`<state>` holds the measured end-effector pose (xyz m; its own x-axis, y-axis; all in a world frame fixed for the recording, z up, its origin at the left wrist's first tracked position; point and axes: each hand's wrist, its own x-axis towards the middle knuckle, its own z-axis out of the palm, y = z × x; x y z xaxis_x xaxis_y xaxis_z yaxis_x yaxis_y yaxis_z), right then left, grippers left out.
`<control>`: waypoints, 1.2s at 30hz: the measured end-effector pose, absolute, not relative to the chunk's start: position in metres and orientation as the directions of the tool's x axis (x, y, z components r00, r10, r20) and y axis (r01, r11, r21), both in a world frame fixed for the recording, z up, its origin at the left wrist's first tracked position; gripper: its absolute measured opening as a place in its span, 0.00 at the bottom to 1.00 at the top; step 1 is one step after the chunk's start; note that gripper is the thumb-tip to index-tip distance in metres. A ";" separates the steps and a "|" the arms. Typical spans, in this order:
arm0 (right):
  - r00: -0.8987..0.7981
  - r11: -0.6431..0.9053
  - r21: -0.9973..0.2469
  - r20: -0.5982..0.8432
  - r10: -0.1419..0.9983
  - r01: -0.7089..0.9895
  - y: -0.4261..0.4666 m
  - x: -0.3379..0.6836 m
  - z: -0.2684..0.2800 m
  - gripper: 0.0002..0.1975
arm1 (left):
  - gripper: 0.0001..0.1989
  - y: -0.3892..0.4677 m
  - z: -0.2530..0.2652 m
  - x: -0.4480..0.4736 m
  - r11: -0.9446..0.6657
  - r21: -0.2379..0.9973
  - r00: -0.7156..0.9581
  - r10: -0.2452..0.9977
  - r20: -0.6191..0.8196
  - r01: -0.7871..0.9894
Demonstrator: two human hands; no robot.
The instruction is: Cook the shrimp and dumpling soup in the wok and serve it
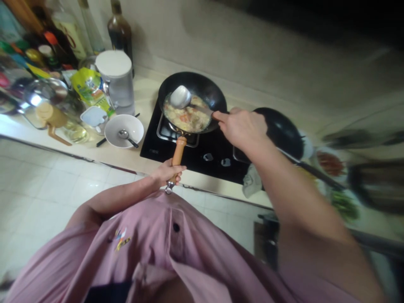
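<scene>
A dark wok (202, 84) sits on the left burner of the black gas stove (189, 159). My left hand (168, 172) is closed round its wooden handle (179, 152). In the wok lies pale yellow, egg-like food (189, 120) with some red-orange bits in a little liquid. My right hand (241, 128) grips the handle of a metal cooking ladle (181, 97) from the right side. The ladle's rounded head is over the left part of the food, and its shaft slants across the wok. My right palm and part of the ladle's grip are hidden by the fingers.
Left of the stove are a white bowl (110, 130) with a spoon (124, 134), a lidded water jug (118, 90), an oil pot (74, 129) and several bottles. Rightward stand a second dark pan (279, 124) and plates of red food (330, 163) and chopped greens (345, 206).
</scene>
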<state>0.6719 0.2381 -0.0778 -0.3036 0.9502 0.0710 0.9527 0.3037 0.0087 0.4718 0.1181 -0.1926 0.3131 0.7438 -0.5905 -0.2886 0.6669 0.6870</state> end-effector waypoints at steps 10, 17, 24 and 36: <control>-0.314 0.315 0.005 0.077 0.946 0.949 0.245 0.677 -0.087 0.19 | 0.24 0.118 -0.187 0.471 0.682 0.680 0.311 0.730 -0.608 -0.270; -0.317 0.310 0.101 0.064 0.946 0.945 0.249 0.677 -0.090 0.18 | 0.24 0.118 -0.186 0.470 0.670 0.690 0.306 0.741 -0.598 -0.273; -0.224 0.225 -0.049 0.018 0.974 0.973 0.257 0.690 -0.091 0.20 | 0.26 0.120 -0.191 0.471 0.668 0.693 0.299 0.743 -0.599 -0.272; -0.340 0.351 -0.034 0.180 0.923 0.936 0.196 0.746 -0.045 0.21 | 0.26 0.120 -0.210 0.447 0.652 0.691 0.177 0.755 -0.632 -0.313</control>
